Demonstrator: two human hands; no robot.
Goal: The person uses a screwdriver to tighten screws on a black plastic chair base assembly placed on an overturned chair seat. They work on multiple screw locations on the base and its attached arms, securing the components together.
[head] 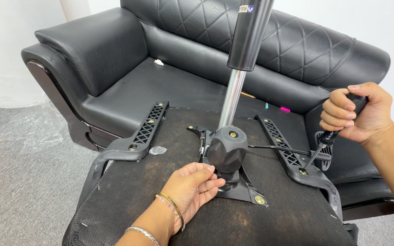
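Note:
An upturned office chair seat (160, 191), black fabric underside up, lies before me. A black mechanism with a round knob (226, 148) and a gas cylinder (247, 41) rises from its middle. My left hand (190, 189) rests palm up on the fabric, fingers touching the knob's base, holding nothing. My right hand (354, 111) grips a black-handled screwdriver (322, 146). Its tip sits on a brass bolt (303, 171) in the right armrest bracket (292, 157). The left armrest bracket (144, 130) lies across the seat's other side.
A black leather sofa (115, 59) stands behind the seat, with a few small coloured items on its cushion by the backrest. Grey carpet (19, 182) and crumpled clear plastic wrap (23, 132) lie at left. A lever rod (274, 148) runs from the mechanism toward the right bracket.

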